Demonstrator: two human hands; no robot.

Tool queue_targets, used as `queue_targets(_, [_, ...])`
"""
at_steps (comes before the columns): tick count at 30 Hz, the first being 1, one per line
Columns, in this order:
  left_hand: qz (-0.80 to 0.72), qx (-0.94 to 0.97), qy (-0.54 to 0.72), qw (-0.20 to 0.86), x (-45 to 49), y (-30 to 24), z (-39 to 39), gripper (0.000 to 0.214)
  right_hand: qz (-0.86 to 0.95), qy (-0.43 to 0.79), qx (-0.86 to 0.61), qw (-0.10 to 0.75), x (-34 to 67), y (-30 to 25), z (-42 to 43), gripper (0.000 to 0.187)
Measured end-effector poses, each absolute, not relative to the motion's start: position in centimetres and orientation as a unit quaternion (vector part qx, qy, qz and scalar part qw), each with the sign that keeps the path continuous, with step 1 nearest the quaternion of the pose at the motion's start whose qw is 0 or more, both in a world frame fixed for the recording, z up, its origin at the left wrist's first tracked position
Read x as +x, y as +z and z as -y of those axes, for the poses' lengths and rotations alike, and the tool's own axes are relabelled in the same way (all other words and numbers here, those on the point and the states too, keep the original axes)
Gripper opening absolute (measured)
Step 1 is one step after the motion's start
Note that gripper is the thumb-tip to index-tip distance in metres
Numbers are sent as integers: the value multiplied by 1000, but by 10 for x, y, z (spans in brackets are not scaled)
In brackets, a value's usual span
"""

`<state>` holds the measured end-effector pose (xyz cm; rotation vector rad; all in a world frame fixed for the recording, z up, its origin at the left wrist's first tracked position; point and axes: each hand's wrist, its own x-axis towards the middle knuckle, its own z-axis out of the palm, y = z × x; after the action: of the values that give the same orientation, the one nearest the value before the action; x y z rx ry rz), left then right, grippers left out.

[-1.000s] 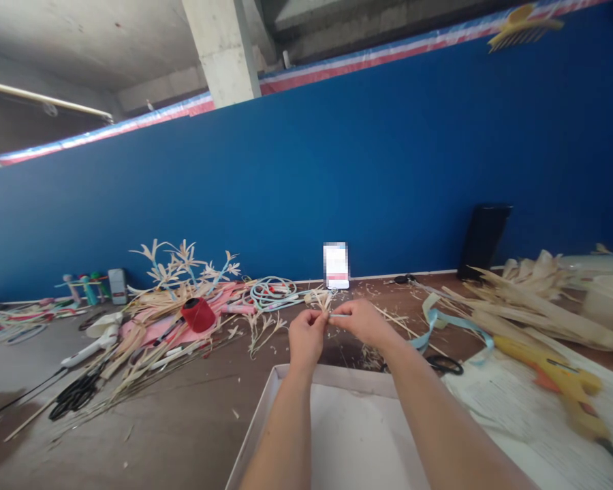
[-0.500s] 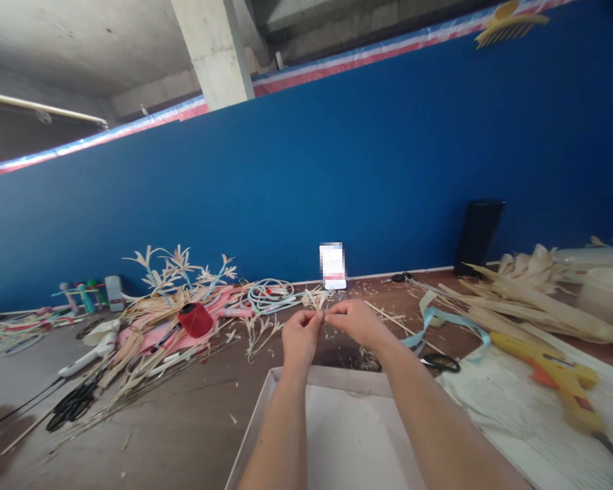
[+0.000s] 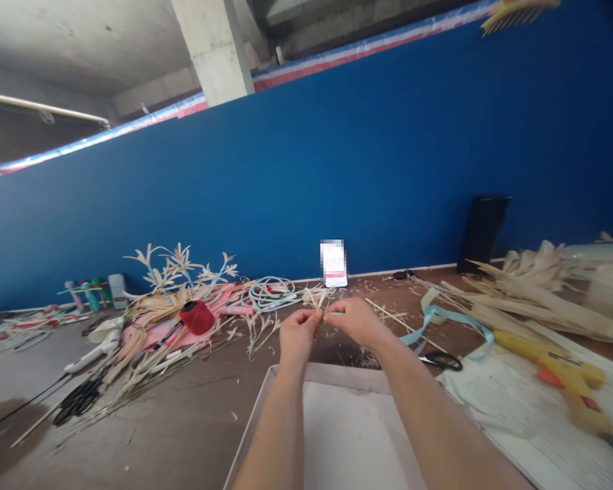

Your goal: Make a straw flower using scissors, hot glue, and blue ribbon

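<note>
My left hand [image 3: 296, 337] and my right hand [image 3: 355, 320] meet above the brown table, fingers pinched together on a small pale straw flower [image 3: 317, 299] with a light blue stem. The straw petals stick up between the two hands. Both forearms reach out over a shallow white box [image 3: 265, 401] at the near edge.
Left lie loose straw, finished straw flowers [image 3: 181, 265], a red thread spool [image 3: 195, 316], black scissors [image 3: 79, 400] and a white tool [image 3: 95, 348]. Right lie dried husks [image 3: 531, 292], a light blue ribbon [image 3: 439, 318], more scissors [image 3: 441, 361], a yellow glue gun [image 3: 556, 374] on paper. A blue wall stands behind.
The hands stay pinched on the straw flower with only slight finger shifts. The camera view has tilted a little.
</note>
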<state>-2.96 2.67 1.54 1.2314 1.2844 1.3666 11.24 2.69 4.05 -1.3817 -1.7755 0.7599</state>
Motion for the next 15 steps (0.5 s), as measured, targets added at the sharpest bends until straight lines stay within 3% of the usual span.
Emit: queue_targets(15, [-500, 422, 570, 497, -23, 15, -25, 36, 654, 306, -581, 375, 108, 41, -25, 22])
